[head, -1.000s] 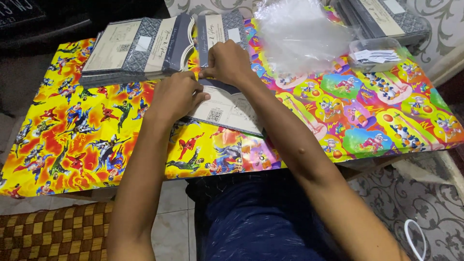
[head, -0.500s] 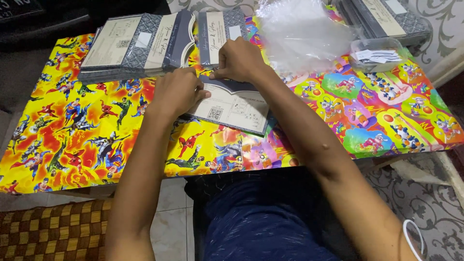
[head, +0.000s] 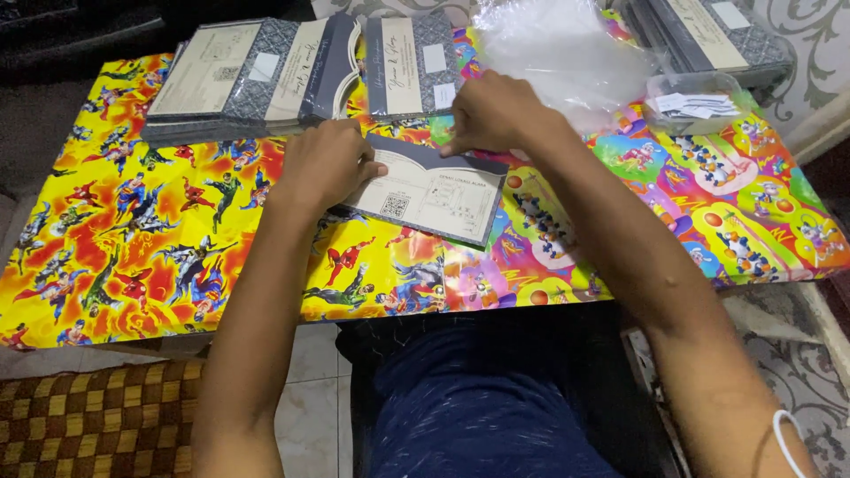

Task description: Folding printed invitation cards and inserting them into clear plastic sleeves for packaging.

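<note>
A folded cream and dark blue card [head: 436, 196] lies flat on the colourful cartoon-print table cover [head: 133, 239]. My left hand [head: 323, 164] presses on the card's left end with fingers curled over it. My right hand [head: 491, 115] pinches the card's upper edge near its top right corner. Just behind the hands lie a stack of similar open cards [head: 248, 75] at the left and a second pile [head: 412, 62] in the middle.
A crumpled clear plastic bag [head: 567, 53] lies behind my right hand. A small clear packet of white slips [head: 699, 104] sits to its right. Another stack of dark cards [head: 708, 35] is at the back right. Patterned floor shows below the table edge.
Both hands have shifted slightly right and toward me with the card. The card now lies flatter, with more of its cream face uncovered.
</note>
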